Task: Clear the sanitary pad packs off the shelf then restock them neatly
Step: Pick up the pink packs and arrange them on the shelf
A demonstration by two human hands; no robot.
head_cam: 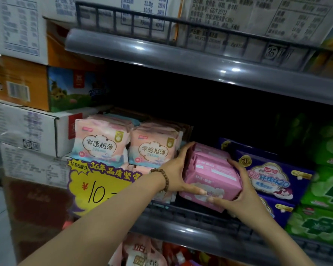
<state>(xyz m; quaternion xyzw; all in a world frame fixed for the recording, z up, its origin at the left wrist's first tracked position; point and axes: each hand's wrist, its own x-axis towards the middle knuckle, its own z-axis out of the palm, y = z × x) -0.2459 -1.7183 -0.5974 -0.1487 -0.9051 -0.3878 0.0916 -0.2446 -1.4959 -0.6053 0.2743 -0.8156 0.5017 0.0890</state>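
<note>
Two bare forearms reach up from the bottom of the frame. The left hand [178, 169], with a bead bracelet [162, 178] on its wrist, curls around the left side of the pink packs [211, 175]; the right hand [238, 187] curls around their right side, thumbs almost meeting on the front face. The bundle seems to be several loose packs pressed together, so if the squeeze weakens, the middle ones may slip out and fall over the shelf rail [190, 227]. It is held between both hands at the frame's centre, with peach packs [104, 143] to its left and purple packs [271, 177] to its right. I cannot tell whether it rests on the shelf.
</note>
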